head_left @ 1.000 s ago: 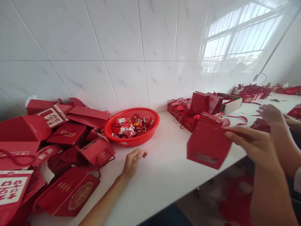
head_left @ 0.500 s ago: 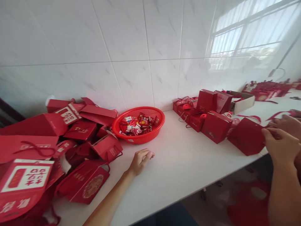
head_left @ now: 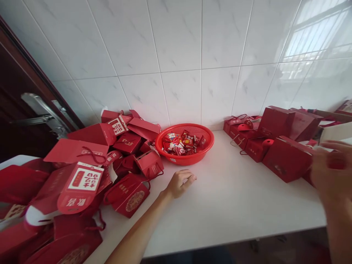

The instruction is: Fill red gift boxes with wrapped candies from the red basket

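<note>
Red box [head_left: 287, 159] stands beside the right hand [head_left: 331, 174] — fingers blurred, grip unclear — left hand [head_left: 180, 183] curled closed.

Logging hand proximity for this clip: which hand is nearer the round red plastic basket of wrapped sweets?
Left. The left hand rests on the white tabletop just in front of the basket; the right hand is far off to its right.

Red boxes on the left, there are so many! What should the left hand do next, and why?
Maybe the left hand should reach for the box with the round gold pattern: it lies close by, the hand looks empty, and no box stands in front of the basket.
</note>
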`<action>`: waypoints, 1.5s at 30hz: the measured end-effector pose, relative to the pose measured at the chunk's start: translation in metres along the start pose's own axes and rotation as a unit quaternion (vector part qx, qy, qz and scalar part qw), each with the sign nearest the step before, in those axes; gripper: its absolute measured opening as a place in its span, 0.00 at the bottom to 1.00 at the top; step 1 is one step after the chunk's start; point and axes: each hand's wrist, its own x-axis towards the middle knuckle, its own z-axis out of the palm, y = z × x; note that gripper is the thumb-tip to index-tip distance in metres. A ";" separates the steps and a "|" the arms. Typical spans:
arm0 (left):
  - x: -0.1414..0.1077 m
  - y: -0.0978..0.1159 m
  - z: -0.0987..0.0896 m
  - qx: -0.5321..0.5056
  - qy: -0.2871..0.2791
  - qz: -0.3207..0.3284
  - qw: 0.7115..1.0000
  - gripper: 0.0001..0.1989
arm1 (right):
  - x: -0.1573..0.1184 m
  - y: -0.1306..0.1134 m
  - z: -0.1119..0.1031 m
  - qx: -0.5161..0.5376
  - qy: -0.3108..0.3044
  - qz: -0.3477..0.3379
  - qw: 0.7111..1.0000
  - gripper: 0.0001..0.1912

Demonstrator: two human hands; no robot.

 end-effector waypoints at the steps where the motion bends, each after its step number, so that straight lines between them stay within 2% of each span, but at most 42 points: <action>1: 0.000 0.002 -0.003 0.008 0.006 0.007 1.000 0.19 | -0.006 -0.027 0.011 0.055 -0.023 -0.019 0.998 0.03; 2: 0.001 0.004 -0.007 0.016 0.013 0.017 1.000 0.19 | -0.014 -0.055 0.022 0.124 -0.065 -0.040 0.989 0.03; 4: 0.002 0.011 -0.017 0.039 0.036 0.039 0.998 0.19 | -0.040 -0.111 0.039 0.247 -0.179 -0.072 0.950 0.04; 5: 0.002 0.015 -0.024 0.056 0.052 0.050 0.996 0.19 | -0.057 -0.137 0.045 0.301 -0.245 -0.092 0.917 0.06; 7: -0.001 0.024 -0.042 0.097 0.096 0.059 0.989 0.18 | -0.094 -0.180 0.051 0.410 -0.351 -0.161 0.826 0.08; 8: -0.005 0.028 -0.053 0.117 0.122 0.055 0.984 0.17 | -0.114 -0.197 0.052 0.451 -0.385 -0.208 0.778 0.09; 10: -0.017 0.036 -0.078 0.153 0.179 0.023 0.972 0.14 | -0.149 -0.221 0.049 0.504 -0.414 -0.296 0.698 0.09; 11: -0.026 0.039 -0.090 0.173 0.204 -0.004 0.964 0.13 | -0.163 -0.228 0.046 0.521 -0.423 -0.328 0.665 0.09; 13: -0.047 0.039 -0.111 0.221 0.226 -0.080 0.945 0.13 | -0.181 -0.236 0.041 0.539 -0.451 -0.336 0.627 0.08; 15: -0.068 0.034 -0.125 0.280 0.212 -0.165 0.922 0.17 | -0.187 -0.237 0.038 0.545 -0.488 -0.305 0.610 0.08; 17: -0.088 0.024 -0.130 0.335 0.192 -0.231 0.893 0.29 | -0.186 -0.235 0.038 0.549 -0.520 -0.255 0.602 0.09; 19: -0.102 0.017 -0.129 0.362 0.174 -0.265 0.877 0.36 | -0.183 -0.233 0.040 0.553 -0.550 -0.197 0.594 0.10; 21: -0.109 0.016 -0.126 0.354 0.175 -0.283 0.874 0.37 | -0.180 -0.231 0.043 0.558 -0.578 -0.132 0.581 0.10; 23: -0.110 0.024 -0.122 0.307 0.190 -0.294 0.885 0.37 | -0.179 -0.230 0.046 0.558 -0.603 -0.046 0.569 0.09; 25: -0.106 0.035 -0.117 0.223 0.199 -0.274 0.914 0.37 | -0.177 -0.229 0.050 0.552 -0.622 0.051 0.553 0.10; 27: -0.099 0.046 -0.109 0.117 0.197 -0.217 0.949 0.38 | -0.173 -0.226 0.054 0.555 -0.626 0.138 0.530 0.16; 29: -0.089 0.051 -0.097 0.024 0.189 -0.154 0.969 0.39 | -0.168 -0.223 0.057 0.580 -0.609 0.191 0.507 0.23; 31: -0.076 0.048 -0.084 -0.030 0.176 -0.116 0.977 0.38 | -0.162 -0.219 0.060 0.603 -0.580 0.207 0.507 0.28; 33: -0.064 0.040 -0.074 -0.071 0.165 -0.101 0.979 0.36 | -0.157 -0.215 0.062 0.599 -0.560 0.199 0.537 0.30; 36: -0.046 0.028 -0.064 -0.103 0.149 -0.092 0.979 0.36 | -0.151 -0.207 0.065 0.542 -0.529 0.176 0.628 0.28; 39: -0.033 0.025 -0.061 -0.075 0.110 -0.079 0.988 0.35 | -0.145 -0.201 0.069 0.490 -0.485 0.142 0.711 0.25; 41: -0.026 0.029 -0.060 -0.026 0.082 -0.086 0.993 0.36 | -0.141 -0.199 0.069 0.487 -0.454 0.111 0.738 0.25; 45: -0.015 0.039 -0.057 0.060 0.058 -0.122 0.989 0.33 | -0.133 -0.200 0.065 0.493 -0.418 0.049 0.762 0.20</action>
